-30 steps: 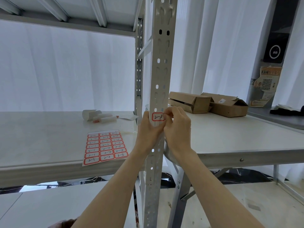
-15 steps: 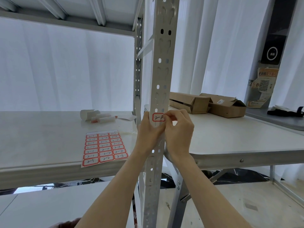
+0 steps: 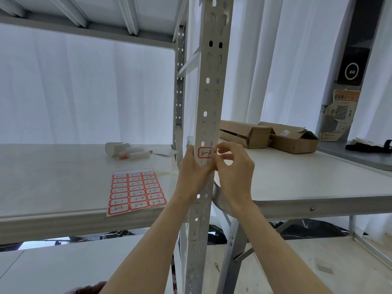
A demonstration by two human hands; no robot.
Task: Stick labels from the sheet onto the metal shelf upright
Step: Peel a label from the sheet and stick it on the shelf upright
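Two bare forearms — hands likewise bare

Bright room hung with white curtains.
Sheer curtains fill the left and centre. At right a white table carries cardboard boxes. A dark wall panel rises at upper right, with pale floor below.

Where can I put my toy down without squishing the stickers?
Left shelf: bare left of the label sheet, before the paper rolls. Right tabletop: bare before the cardboard boxes. Crowded at the upright: left hand, right hand, label.
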